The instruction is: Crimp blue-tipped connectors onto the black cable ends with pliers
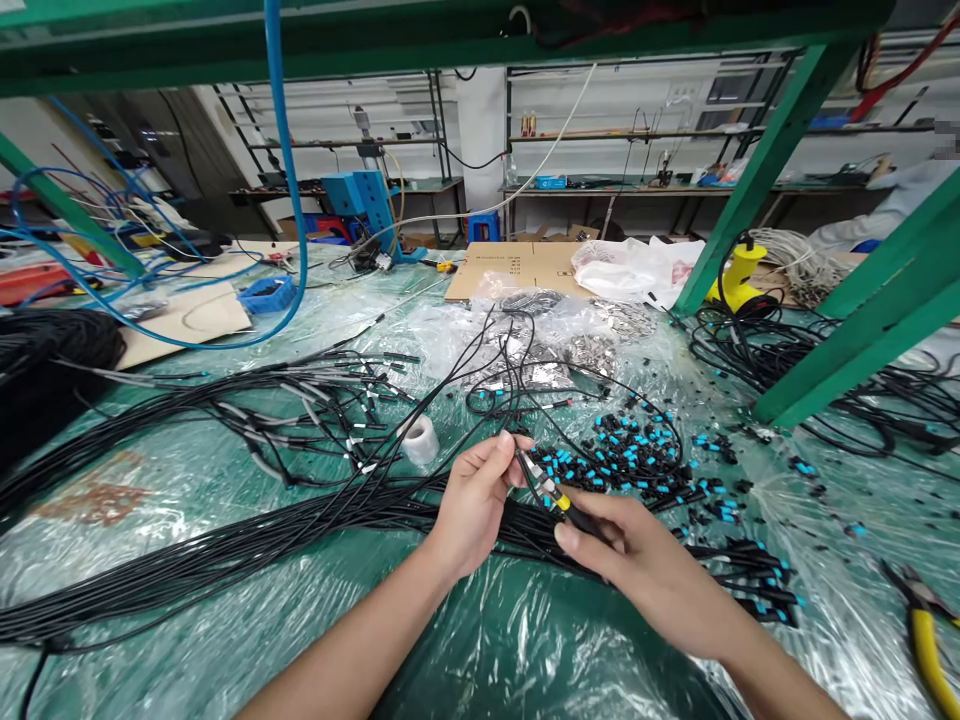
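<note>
Pinching is done by the left hand [469, 510], where 1 thin black cable [529, 478] is clamped between the thumb and the fingers, near the middle of the work area. By the right hand [645, 560], 1 pair of cutting pliers [574, 512] is gripped, the thumb and fingers being wrapped around its dark handles with their yellow band. The pliers are pointed toward the left fingertips, and their jaws are set just beside the pinched cable; whether it is bitten by them cannot be told.

Below both sets of fingers, a thick bundle of black cables [285, 545] is laid across the green table [525, 620], which is covered with clear plastic. Past the right fingers, to the right, blue-banded cable ends [765, 580] are fanned out. Just beyond the right fingers, small black-and-blue pieces [630, 450] are heaped. To the left of the left fingers, 1 pale roll [420, 441] is stood near a 2nd group of cables [255, 430]. Farther beyond the fingers, metal parts [525, 365] are spread on clear plastic, with a cardboard sheet [517, 262] behind. Well to the right of the right fingers, yellow-handled pliers [928, 650] are laid.
</note>
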The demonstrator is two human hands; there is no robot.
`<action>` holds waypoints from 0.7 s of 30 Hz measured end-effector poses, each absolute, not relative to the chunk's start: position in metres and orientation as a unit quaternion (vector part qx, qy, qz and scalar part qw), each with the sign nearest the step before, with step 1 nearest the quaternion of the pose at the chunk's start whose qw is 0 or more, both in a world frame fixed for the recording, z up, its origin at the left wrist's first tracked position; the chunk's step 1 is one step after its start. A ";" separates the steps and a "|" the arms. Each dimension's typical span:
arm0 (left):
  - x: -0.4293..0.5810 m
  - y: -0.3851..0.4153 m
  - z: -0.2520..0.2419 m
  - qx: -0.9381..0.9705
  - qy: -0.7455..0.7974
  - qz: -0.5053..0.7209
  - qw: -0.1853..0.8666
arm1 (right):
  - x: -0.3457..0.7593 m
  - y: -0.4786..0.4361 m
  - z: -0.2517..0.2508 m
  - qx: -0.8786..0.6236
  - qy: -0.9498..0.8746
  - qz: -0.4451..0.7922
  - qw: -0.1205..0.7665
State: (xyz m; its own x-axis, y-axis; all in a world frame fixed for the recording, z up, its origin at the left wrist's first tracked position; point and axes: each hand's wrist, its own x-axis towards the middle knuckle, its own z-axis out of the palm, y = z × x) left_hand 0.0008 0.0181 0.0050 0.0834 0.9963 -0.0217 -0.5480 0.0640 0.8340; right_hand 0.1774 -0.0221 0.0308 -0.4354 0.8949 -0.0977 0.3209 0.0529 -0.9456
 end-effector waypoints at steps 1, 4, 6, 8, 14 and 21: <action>0.001 0.018 0.005 0.348 0.332 0.597 0.642 | 0.176 -0.023 0.031 -0.477 -0.697 0.455 0.281; 0.000 0.019 0.004 0.363 0.343 0.606 0.619 | 0.173 -0.025 0.026 -0.552 -0.747 0.262 0.262; 0.000 0.019 0.004 0.373 0.348 0.613 0.604 | 0.173 -0.026 0.021 -0.576 -0.761 0.165 0.248; 0.000 0.019 0.003 0.383 0.353 0.615 0.591 | 0.174 -0.026 0.017 -0.578 -0.772 0.113 0.239; 0.000 0.019 -0.001 0.419 0.375 0.614 0.553 | 0.175 -0.025 0.017 -0.569 -0.788 0.089 0.216; 0.000 0.019 0.000 0.441 0.379 0.619 0.528 | 0.170 -0.027 0.023 -0.551 -0.773 0.209 0.235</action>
